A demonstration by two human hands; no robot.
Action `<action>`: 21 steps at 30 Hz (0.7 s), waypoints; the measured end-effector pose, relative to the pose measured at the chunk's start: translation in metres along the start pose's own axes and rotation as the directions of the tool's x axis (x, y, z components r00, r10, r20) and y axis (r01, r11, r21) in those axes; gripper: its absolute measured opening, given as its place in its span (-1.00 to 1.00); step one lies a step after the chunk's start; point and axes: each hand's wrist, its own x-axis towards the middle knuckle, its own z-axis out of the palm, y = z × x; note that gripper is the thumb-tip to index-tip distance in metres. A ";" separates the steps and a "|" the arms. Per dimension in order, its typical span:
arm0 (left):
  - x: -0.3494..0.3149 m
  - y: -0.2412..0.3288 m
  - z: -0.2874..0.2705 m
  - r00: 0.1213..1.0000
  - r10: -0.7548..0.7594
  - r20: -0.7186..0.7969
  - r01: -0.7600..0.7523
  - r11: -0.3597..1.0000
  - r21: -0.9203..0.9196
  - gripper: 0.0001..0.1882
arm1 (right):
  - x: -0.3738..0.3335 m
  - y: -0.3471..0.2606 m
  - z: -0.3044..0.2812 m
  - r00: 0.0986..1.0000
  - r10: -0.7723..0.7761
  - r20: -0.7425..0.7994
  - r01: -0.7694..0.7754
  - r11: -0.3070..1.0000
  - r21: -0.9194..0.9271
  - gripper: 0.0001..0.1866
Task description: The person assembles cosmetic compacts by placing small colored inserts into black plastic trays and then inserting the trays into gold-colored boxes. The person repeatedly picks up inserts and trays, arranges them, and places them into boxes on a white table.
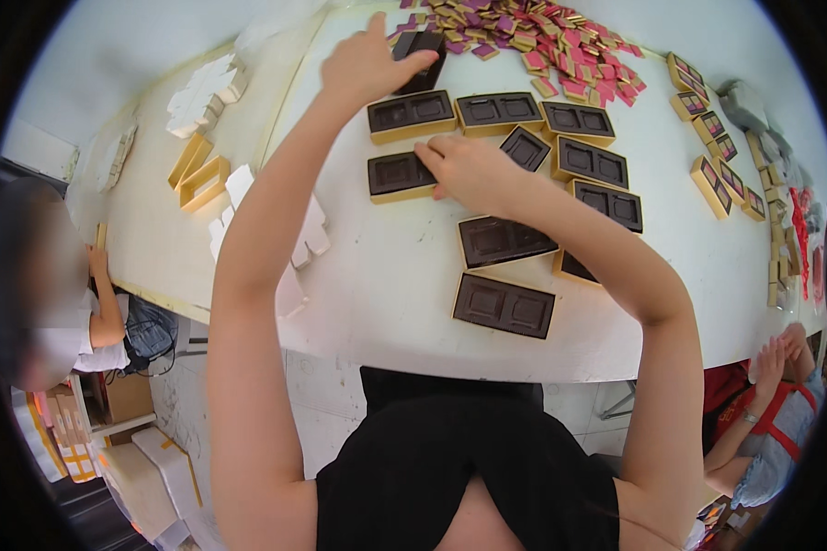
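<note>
My left hand (363,66) reaches to the far side of the table, forefinger and thumb spread apart. Its thumb lies over some loose black plastic trays (423,81), and I cannot tell whether it presses on them. Closer in, my right hand (478,173) grips the right end of a gold box with a black two-well tray (397,174) in it. Similar boxes stand around it: one just behind (412,112), a column to the right (590,162), and a box (504,305) nearest me. Another tray-filled box (526,147) sits tilted beyond my right wrist.
A heap of small pink, purple and gold tiles (560,46) covers the far end. Filled boxes (712,188) stand at the right. White folded cartons (207,95) and empty gold frames (202,184) lie left. One person (55,275) sits left; another's hands (776,358) show right.
</note>
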 end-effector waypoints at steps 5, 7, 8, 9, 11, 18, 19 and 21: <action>0.071 -0.009 0.048 0.986 -0.009 0.165 -0.001 0.998 0.061 -0.14 | -0.036 0.014 -0.045 0.943 -0.128 -0.306 0.123 0.992 -0.035 -0.42; 0.087 -0.022 0.028 0.997 -0.036 0.071 0.042 0.995 -0.086 -0.31 | -0.085 0.043 -0.077 0.945 0.147 -0.291 -0.118 0.986 0.116 -0.43; 0.095 -0.040 0.011 0.997 0.040 -0.061 -0.038 0.999 0.029 -0.34 | -0.111 0.059 -0.093 0.919 0.297 -0.259 -0.258 0.950 0.177 -0.44; 0.104 -0.067 0.004 0.989 -0.022 -0.149 0.023 1.000 0.002 -0.38 | -0.138 0.072 -0.106 0.869 0.444 -0.217 -0.399 0.889 0.225 -0.45; 0.121 -0.111 0.003 0.990 -0.115 -0.081 0.123 0.986 0.114 -0.29 | -0.191 0.100 -0.104 0.825 0.533 -0.190 -0.462 0.828 0.318 -0.40; 0.099 -0.181 0.084 0.768 -0.243 -0.592 0.118 0.963 -0.241 -0.09 | -0.195 0.133 -0.039 0.819 0.509 -0.263 -0.260 0.740 0.621 -0.28; 0.092 -0.161 0.093 0.654 -0.185 -0.734 0.032 0.976 -0.217 -0.11 | -0.187 0.132 -0.030 0.816 0.505 -0.282 -0.235 0.735 0.635 -0.30; 0.085 -0.116 0.087 0.650 -0.047 -0.759 -0.112 0.981 -0.157 -0.30 | -0.171 0.125 -0.025 0.822 0.503 -0.266 -0.219 0.711 0.669 -0.37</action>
